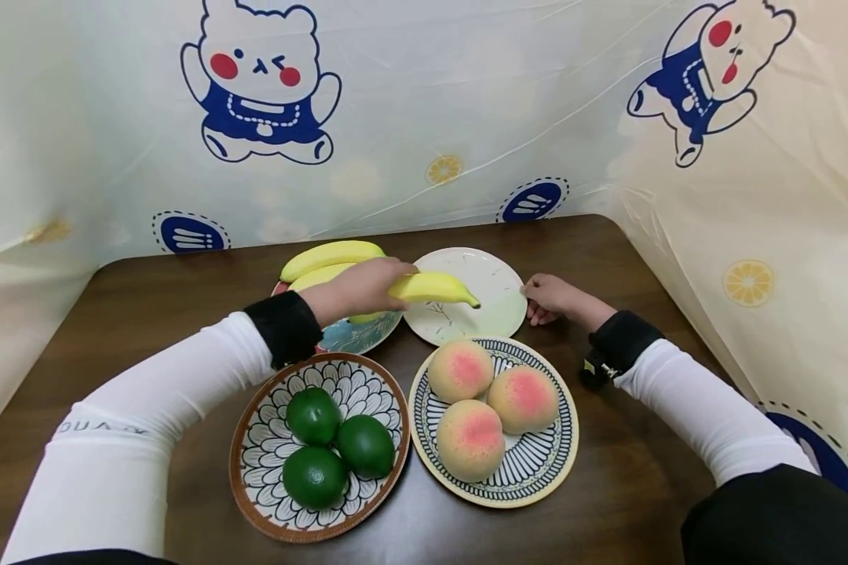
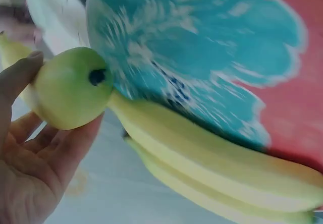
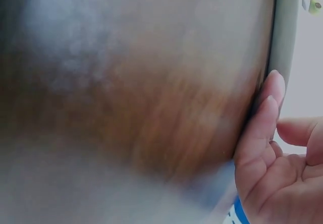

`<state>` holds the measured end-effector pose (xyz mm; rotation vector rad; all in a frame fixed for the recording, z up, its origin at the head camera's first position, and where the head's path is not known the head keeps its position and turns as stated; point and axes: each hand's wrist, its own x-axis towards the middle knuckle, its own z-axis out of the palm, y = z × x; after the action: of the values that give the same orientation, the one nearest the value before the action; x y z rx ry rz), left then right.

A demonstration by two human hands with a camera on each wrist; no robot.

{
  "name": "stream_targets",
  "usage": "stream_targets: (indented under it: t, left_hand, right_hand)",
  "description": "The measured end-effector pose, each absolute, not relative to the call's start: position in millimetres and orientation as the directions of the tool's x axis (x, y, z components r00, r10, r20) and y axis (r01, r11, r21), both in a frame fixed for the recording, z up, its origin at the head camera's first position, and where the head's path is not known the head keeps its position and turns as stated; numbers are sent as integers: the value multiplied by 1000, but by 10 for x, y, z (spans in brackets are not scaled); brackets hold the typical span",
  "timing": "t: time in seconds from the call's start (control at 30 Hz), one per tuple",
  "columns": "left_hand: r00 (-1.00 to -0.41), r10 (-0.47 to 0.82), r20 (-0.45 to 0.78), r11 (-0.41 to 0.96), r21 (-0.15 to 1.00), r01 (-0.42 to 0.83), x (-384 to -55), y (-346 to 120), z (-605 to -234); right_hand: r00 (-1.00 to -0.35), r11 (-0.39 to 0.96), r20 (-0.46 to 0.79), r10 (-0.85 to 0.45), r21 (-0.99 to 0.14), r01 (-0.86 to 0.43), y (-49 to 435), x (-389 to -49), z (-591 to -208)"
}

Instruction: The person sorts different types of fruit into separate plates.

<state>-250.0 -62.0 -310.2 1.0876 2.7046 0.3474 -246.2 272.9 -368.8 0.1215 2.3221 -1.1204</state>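
My left hand (image 1: 367, 287) grips a yellow banana (image 1: 434, 288), its dark tip reaching over the white plate (image 1: 491, 275). In the left wrist view the banana's greenish rounded end (image 2: 75, 85) faces the camera, with thumb and fingers on either side of it. Two more bananas (image 2: 202, 153) lie behind that hand on the blue and red plate (image 1: 356, 336). At the white plate's right edge, my right hand (image 1: 554, 298) pinches the rim; in the right wrist view its fingers (image 3: 257, 128) and thumb are at the plate's edge.
In front stands a brown-rimmed plate (image 1: 243, 490) holding three green fruits (image 1: 315, 477). To its right, a yellow-rimmed patterned plate (image 1: 561, 463) carries three peaches (image 1: 470, 441). All stand on a dark wooden table (image 1: 636, 486), with a printed curtain (image 1: 410, 94) behind.
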Motion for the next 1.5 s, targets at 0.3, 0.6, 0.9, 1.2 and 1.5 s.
stream_targets:
  t: [0.3, 0.6, 0.9, 1.2, 1.5]
  left_hand:
    - [-599, 783, -167, 621, 245, 744, -2357, -92, -3300]
    - [-564, 774, -287, 627, 231, 744, -2293, 106, -3536]
    - [-589, 743, -319, 664, 237, 709, -2367, 63, -3513]
    - [-692, 697, -188, 714, 270, 646, -2625, -593, -3179]
    - [-826, 516, -228, 844, 298, 445, -2899, -1460, -3108]
  right_hand:
    - [-819, 657, -543, -186, -689, 308, 2689, -2398, -3760]
    - [-800, 641, -565, -202, -694, 328, 2677, -2346, -3900]
    - [-812, 637, -552, -190, -699, 326, 2650, -2387, -3868]
    - [-823, 640, -538, -181, -700, 317, 2624, -2469, -3779]
    - [-828, 659, -536, -165, -684, 311, 2714, -2524, -3680]
